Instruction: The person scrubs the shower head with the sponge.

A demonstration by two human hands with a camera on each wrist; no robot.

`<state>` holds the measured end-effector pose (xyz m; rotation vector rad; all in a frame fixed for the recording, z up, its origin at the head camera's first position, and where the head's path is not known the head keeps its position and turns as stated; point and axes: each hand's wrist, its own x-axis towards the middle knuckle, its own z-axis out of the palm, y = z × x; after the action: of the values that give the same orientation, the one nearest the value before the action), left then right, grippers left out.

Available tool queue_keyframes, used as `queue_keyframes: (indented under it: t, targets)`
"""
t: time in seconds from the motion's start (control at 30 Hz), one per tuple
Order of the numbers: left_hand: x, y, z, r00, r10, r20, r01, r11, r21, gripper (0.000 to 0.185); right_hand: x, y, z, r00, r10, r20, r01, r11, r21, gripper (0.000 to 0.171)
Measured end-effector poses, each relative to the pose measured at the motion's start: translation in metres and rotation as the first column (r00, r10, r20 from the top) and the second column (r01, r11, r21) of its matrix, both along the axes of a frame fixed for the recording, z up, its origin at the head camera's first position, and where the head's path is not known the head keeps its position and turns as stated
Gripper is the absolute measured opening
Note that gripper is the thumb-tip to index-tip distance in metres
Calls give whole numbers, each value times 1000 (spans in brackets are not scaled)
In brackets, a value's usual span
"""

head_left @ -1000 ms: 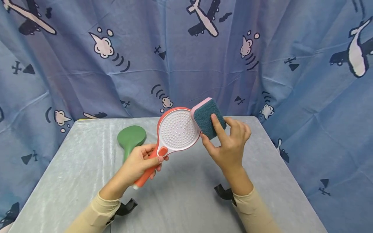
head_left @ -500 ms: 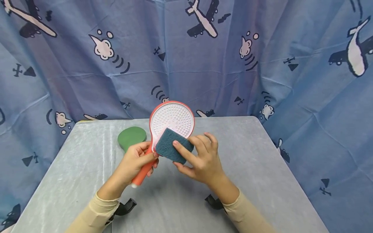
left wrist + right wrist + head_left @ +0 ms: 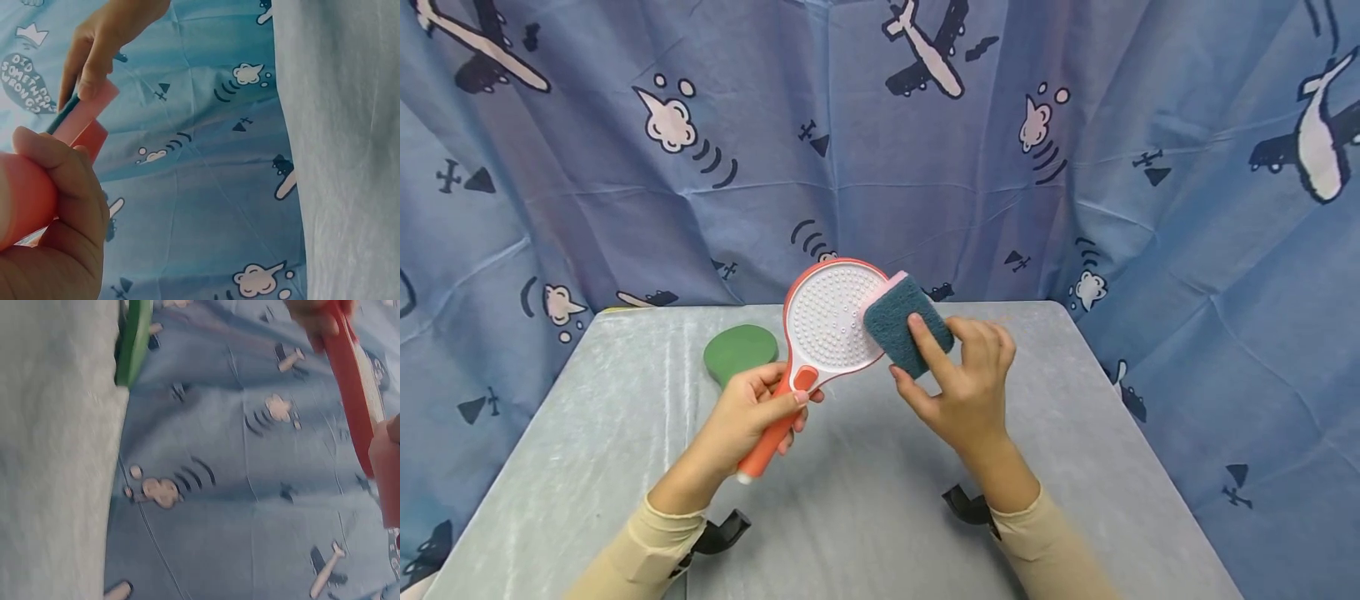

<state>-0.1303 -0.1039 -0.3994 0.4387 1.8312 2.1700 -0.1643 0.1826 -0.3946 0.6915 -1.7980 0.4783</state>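
Count: two shower heads, red and green; one sponge.
Left hand: curled round red handle.
Right hand: pinching sponge against red head's right edge.

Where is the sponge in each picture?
Head: the sponge is in the middle, dark green side facing us, held by the right hand against the right edge of the red shower head.
Left wrist: upper left, its pink edge under the fingers.
Right wrist: only a pink bit at the right edge.
Shared landmark: the blue airplane curtain.
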Motion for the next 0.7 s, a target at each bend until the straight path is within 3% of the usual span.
queue_keyframes:
  t: [0.17,0.27,0.4,0.53,0.7]
  targets:
    - [-1,-1,1,999,6,-35,-5,1000,27,26,8,-20,-9,990,119,-76,-105,980,168,53]
    - [-1,-1,1,999,8,-41,-6,999,44,24,9,-22,-10,987,124,-99,-102,974,203,53]
    - [-1,-1,2,1000,10,-21,-8,998,55,29,4,-7,-3,998,28,-59,-24,998,59,51]
    - [1,0,4,1000,5,-4,-5,999,40,31,-2,9,4,999,-43,5,43,997,-68,51]
    - [1,-3,5,1000,21,-20,-20,999,50,28,-1,4,3,1000,1,5,-1,999,-51,52]
